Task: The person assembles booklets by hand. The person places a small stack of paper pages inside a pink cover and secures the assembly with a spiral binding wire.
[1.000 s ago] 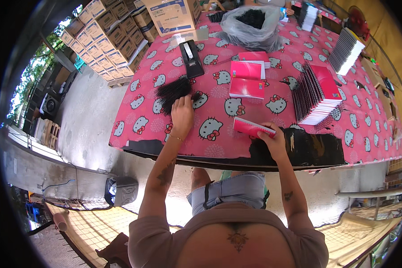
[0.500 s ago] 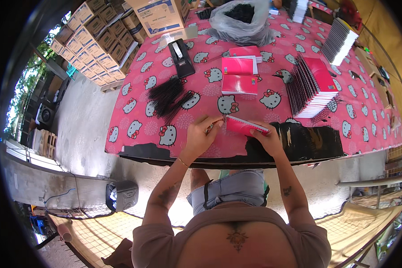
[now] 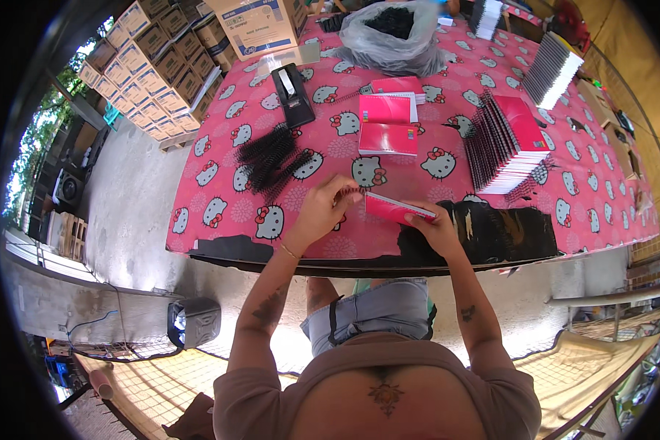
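My right hand [image 3: 437, 226] grips a small pink-red notebook [image 3: 387, 208] by its right end, just above the table's near edge. White page edges show along its upper long side. My left hand [image 3: 325, 210] is pinched at the notebook's left end, on what looks like a thin dark binding coil [image 3: 350, 192] mostly hidden by the fingers. Whether the coil is threaded into the notebook I cannot tell. Left of my left hand lies a heap of black binding coils [image 3: 265, 158]. Farther off, loose pink notebooks [image 3: 389, 139] lie overlapping.
A tall stack of coil-bound notebooks [image 3: 517, 125] stands on the right, with another stack [image 3: 554, 70] behind. A black tape dispenser [image 3: 295, 99], a plastic bag of black coils [image 3: 392, 44] and a carton [image 3: 257, 28] are at the back. Dark torn patches mark the table's front edge.
My left hand has shifted slightly, its fingers closing together higher at the notebook's left end. The right hand keeps its grip. The whole view has drifted a little.
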The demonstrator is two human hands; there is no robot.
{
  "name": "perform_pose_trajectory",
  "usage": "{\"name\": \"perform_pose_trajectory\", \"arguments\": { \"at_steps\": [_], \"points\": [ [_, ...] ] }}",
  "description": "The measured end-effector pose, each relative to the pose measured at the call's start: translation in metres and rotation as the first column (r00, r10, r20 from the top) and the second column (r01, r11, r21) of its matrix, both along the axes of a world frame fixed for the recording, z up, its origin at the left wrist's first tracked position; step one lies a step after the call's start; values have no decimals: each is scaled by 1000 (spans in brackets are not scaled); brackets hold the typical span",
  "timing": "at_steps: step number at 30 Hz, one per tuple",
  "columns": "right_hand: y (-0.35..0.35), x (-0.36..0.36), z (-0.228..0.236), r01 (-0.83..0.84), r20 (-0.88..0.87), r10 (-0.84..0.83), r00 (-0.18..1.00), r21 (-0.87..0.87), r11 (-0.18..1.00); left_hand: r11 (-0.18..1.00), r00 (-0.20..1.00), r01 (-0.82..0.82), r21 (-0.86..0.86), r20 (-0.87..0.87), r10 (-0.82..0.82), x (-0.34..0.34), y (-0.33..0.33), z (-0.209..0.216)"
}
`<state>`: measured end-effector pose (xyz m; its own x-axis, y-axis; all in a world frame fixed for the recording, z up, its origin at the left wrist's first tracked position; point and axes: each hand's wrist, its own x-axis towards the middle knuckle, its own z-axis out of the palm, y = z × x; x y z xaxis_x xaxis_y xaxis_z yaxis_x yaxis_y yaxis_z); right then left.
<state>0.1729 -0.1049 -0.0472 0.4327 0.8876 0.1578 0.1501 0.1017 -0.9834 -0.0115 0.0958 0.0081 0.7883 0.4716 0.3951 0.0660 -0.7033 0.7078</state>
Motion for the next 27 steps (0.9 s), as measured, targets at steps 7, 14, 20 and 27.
{"name": "perform_pose_trajectory", "arguments": {
  "at_steps": [7,14,20,27],
  "points": [
    [-8,-12,10,1,66,0,998,-12,1000,960,949,269,83,-195,-249,-4,4,20],
    [-4,-37,26,154,-163,-148,976,25,988,730,964,-65,681,-147,223,-5,-59,-4],
    [-6,-39,16,99,-181,-107,978,-51,994,748,948,-164,643,-106,299,10,-45,14],
    [-21,-16,36,-50,-23,51,998,35,998,966,960,255,34,-132,-249,-2,-17,20]
  ]
}}
